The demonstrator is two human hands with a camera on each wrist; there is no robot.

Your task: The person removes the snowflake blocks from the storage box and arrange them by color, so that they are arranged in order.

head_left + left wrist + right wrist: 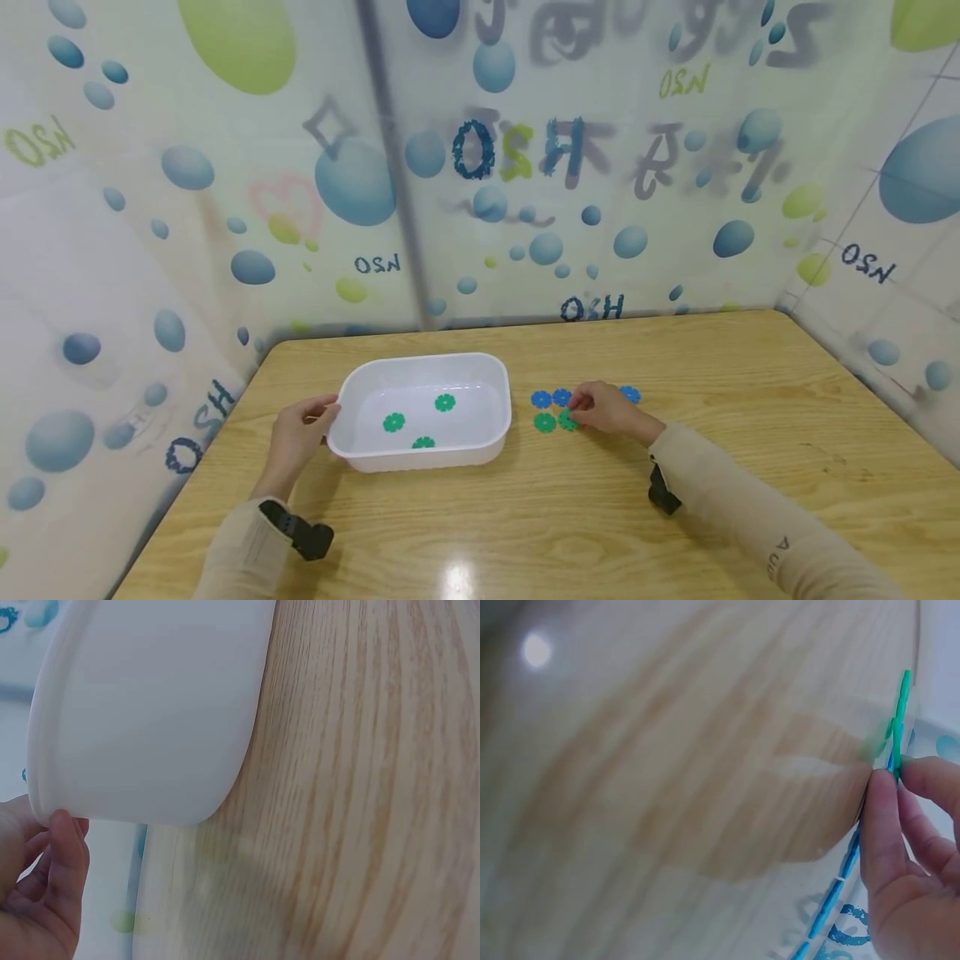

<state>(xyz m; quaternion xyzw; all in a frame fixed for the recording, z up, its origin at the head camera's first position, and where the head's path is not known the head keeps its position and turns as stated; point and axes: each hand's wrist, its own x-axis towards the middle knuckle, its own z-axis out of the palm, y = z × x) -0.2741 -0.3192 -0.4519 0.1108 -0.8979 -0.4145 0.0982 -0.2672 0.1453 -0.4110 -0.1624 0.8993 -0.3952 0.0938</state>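
In the head view my left hand (295, 437) grips the left end of a white plastic basin (457, 457) by its rim. The left wrist view shows the thumb against the outer wall (150, 712), just under the lip. Three green flower-shaped discs (393, 422) lie apart inside the basin. To its right, my right hand (609, 411) pinches a green notched disc (904, 694) between thumb and finger, low over the table. Another green disc (545, 422) lies just left of it. Blue discs (542, 400) form a row behind, partly hidden by the hand.
The wooden table (480, 533) carries the basin and the discs. A patterned curtain (525, 208) with bubbles and lettering hangs at its back edge and along both sides. Dark wrist devices (300, 533) sit on both sleeves.
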